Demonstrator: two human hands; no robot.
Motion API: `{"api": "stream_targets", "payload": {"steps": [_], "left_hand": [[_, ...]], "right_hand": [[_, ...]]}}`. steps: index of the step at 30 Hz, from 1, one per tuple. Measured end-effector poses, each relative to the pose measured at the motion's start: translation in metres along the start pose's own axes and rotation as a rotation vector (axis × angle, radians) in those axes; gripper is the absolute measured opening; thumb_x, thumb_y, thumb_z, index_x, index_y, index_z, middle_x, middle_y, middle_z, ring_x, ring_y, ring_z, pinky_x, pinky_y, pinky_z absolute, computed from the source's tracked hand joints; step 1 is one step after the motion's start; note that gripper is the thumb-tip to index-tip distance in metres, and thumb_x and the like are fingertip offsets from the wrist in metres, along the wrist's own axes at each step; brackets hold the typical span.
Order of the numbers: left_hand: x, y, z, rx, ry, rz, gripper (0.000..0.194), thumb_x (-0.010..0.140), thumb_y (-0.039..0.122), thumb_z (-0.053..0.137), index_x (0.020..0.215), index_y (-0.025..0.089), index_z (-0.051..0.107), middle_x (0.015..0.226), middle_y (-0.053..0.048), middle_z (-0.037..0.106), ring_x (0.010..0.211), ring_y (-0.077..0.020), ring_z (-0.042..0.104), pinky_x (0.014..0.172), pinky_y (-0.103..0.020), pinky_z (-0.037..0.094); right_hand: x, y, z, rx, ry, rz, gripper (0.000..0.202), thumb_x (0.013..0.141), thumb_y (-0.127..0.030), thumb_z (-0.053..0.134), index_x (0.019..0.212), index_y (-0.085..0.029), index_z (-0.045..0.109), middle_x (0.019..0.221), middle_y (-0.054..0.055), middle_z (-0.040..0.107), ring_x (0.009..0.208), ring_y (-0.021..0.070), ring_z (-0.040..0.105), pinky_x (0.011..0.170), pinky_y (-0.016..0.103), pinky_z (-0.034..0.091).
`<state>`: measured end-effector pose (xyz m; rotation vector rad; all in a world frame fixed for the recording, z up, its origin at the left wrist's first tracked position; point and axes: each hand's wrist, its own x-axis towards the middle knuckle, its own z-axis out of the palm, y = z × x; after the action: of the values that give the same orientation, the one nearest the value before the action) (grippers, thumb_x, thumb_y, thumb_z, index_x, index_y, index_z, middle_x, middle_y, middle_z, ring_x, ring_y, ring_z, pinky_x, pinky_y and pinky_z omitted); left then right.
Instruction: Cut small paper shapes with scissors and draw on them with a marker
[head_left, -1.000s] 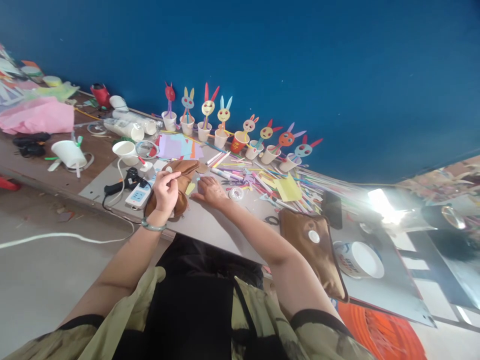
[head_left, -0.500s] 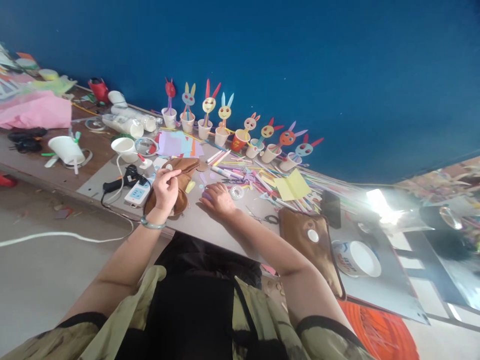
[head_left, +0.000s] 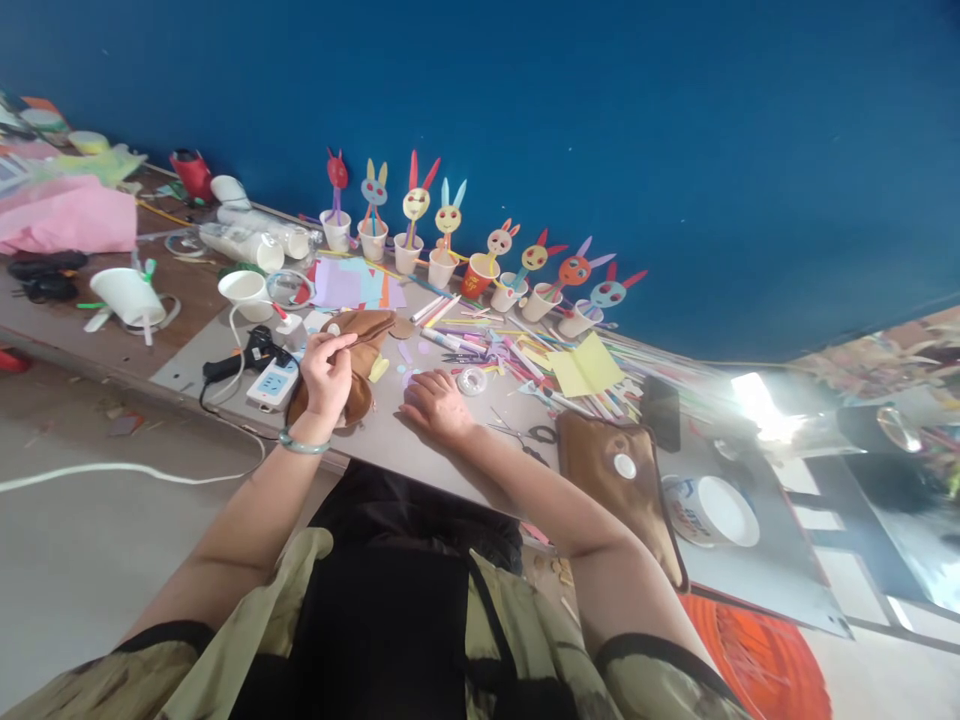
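Observation:
My left hand (head_left: 328,378), a pale green bangle at its wrist, hovers over a brown pouch-like bag (head_left: 366,340). Its thumb and fingers are pinched together; whatever is between them is too small to make out. On the grey tabletop rests my right hand (head_left: 440,403), palm down, fingers loosely bent and lying on the surface. Small purple paper pieces (head_left: 406,352) lie just beyond its fingertips, and a yellow paper piece (head_left: 379,369) lies between the two hands. A roll of clear tape (head_left: 472,381) sits right beside the right hand.
Paper cups with rabbit-faced figures (head_left: 448,220) line the blue wall. Left are a glue gun (head_left: 240,360), a white power strip (head_left: 273,384) and a paper cup (head_left: 246,295). Rightward lie markers, scissors (head_left: 541,434), yellow paper (head_left: 587,366), another brown bag (head_left: 611,480) and a white tub (head_left: 712,511).
The view has shifted slightly. My right hand has drawn back a little, and more purple paper shows by its fingertips. My left hand stays pinched above the brown bag.

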<state>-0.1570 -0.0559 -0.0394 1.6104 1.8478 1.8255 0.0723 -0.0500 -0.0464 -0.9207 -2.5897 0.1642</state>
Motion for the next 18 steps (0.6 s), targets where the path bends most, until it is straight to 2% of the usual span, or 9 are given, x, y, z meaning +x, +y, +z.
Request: {"api": "stream_targets", "payload": {"steps": [3,9,18], "left_hand": [[0.001,0.002,-0.002,-0.022,0.001,-0.044,0.026,0.083,0.013,0.053,0.096,0.016,0.076,0.095,-0.007,0.063,0.092,-0.0182,0.063,0.093,-0.034,0.051],[0.002,0.002,-0.003,-0.036,0.003,-0.106,0.027,0.080,0.013,0.055,0.095,0.018,0.077,0.096,-0.005,0.064,0.093,-0.0167,0.063,0.096,-0.031,0.051],[0.002,0.000,-0.003,-0.106,0.018,-0.116,0.028,0.077,0.010,0.056,0.094,0.017,0.078,0.094,-0.005,0.064,0.091,-0.0167,0.063,0.094,-0.032,0.052]], "right_hand": [[-0.008,-0.007,0.002,0.032,0.036,-0.073,0.039,0.098,-0.046,0.048,0.111,-0.014,0.065,0.121,0.017,0.066,0.116,0.0286,0.054,0.108,0.048,0.036],[-0.028,-0.025,0.010,0.101,0.023,-0.200,0.037,0.096,-0.048,0.052,0.110,-0.016,0.065,0.120,0.016,0.067,0.115,0.0274,0.057,0.106,0.048,0.042],[-0.034,-0.029,0.009,0.109,0.012,-0.186,0.040,0.097,-0.047,0.052,0.115,-0.014,0.065,0.125,0.018,0.066,0.120,0.0286,0.057,0.107,0.048,0.043]]}}
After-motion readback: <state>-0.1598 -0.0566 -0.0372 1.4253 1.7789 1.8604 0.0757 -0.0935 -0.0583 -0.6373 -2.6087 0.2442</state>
